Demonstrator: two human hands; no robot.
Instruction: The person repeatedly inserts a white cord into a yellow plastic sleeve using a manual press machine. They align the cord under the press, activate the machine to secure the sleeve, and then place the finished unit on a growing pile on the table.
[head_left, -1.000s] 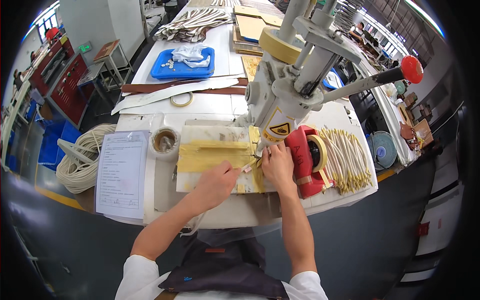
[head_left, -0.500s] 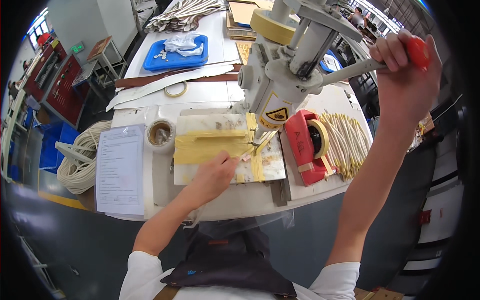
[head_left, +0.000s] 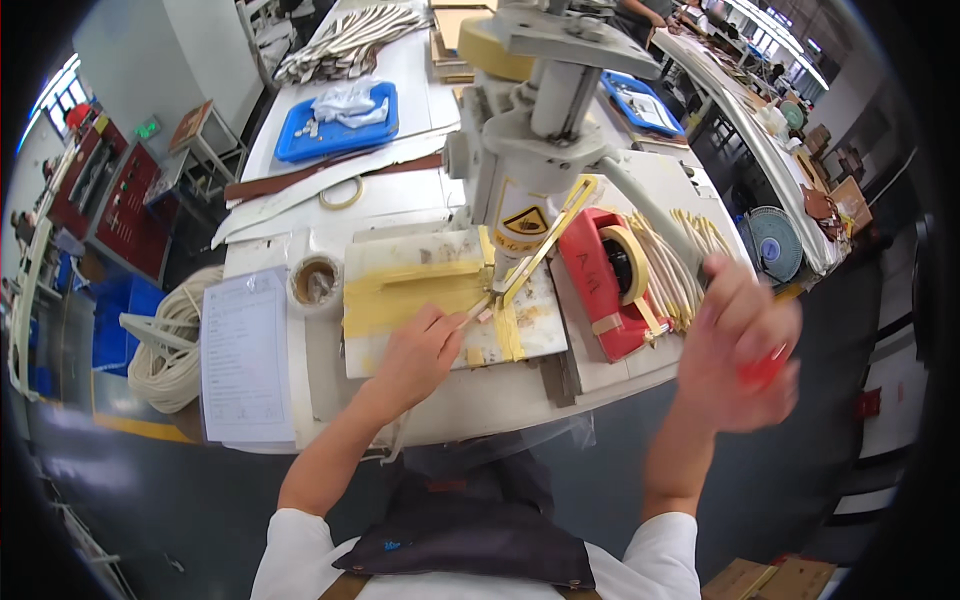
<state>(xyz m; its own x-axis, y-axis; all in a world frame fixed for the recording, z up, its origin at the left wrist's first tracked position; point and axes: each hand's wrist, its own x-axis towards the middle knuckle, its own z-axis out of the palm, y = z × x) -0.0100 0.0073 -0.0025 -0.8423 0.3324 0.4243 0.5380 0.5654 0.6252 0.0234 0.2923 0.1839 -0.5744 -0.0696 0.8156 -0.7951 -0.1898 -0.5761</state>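
Evidently the left grip [head_left: 415, 352] pinches a pale cord [head_left: 478, 309], its long axis slanting away rightward to the press tip [head_left: 500, 280]; the right grip [head_left: 732, 345], blurred, clasps a red knob [head_left: 764, 370], farther off

Lever [head_left: 655, 213] and right fingers [head_left: 735, 305] now far lower

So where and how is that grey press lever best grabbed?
Probably palm around the red knob ending the lever, coming from the person's right: it slants out that way from the press, leaving its far end clear of it. The right hand curls there, blurred.
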